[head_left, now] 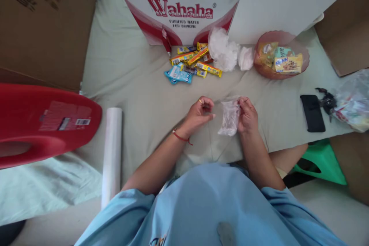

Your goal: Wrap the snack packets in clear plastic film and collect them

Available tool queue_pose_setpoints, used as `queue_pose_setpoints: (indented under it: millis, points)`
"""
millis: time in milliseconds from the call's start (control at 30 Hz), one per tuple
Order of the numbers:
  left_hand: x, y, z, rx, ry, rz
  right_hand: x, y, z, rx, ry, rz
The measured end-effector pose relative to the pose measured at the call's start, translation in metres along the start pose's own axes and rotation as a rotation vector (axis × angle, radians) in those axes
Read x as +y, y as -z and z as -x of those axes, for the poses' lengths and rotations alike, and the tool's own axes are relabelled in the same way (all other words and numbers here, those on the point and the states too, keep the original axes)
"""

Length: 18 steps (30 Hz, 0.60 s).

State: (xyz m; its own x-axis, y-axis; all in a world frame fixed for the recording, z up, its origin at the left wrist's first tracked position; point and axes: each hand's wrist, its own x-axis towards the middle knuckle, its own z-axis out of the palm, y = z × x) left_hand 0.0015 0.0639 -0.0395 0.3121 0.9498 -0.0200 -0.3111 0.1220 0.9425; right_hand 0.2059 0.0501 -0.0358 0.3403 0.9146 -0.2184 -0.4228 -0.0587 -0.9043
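Note:
My right hand point(248, 115) pinches the upper right edge of a clear, crinkled plastic bag point(230, 117), which hangs above the cloth-covered surface. Whatever the bag may contain is too unclear to make out. To its left, my left hand point(201, 112) is apart from the bag, fingers curled with a gap between thumb and forefinger and nothing between them. A ring is on one finger and a red cord bracelet point(182, 137) on that wrist. Beyond the hands lies a pile of yellow snack bars point(198, 57) with light blue packets point(179, 73).
A white Wahaha box point(184, 11) stands behind the snacks, with crumpled white plastic point(223, 52) before it. At right are a pink bowl point(261, 69) of packets, a black phone point(313, 113) and keys point(328, 102). A white roll point(113, 150) and red plastic object point(57, 100) occupy the left.

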Motion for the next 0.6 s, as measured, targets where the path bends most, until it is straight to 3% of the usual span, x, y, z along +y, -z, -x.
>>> queue_pose_setpoints:
  millis: [100,200,333,433,600]
  points:
    - [0.003,-0.004,0.006,-0.085,-0.026,-0.235,-0.002,-0.006,0.005,0.032,0.054,0.029]
    - [0.005,-0.011,0.01,-0.169,0.021,-0.238,-0.004,-0.017,0.017,-0.049,0.074,0.125]
    - [0.001,-0.016,0.005,-0.034,0.081,-0.105,-0.005,-0.024,0.029,-0.174,0.084,0.263]
    - [0.001,-0.009,0.0,0.108,0.114,0.053,-0.01,-0.019,0.026,-0.111,0.088,0.221]
    - [0.008,0.005,-0.004,0.296,0.122,0.175,-0.022,0.0,0.012,-0.044,-0.019,0.139]
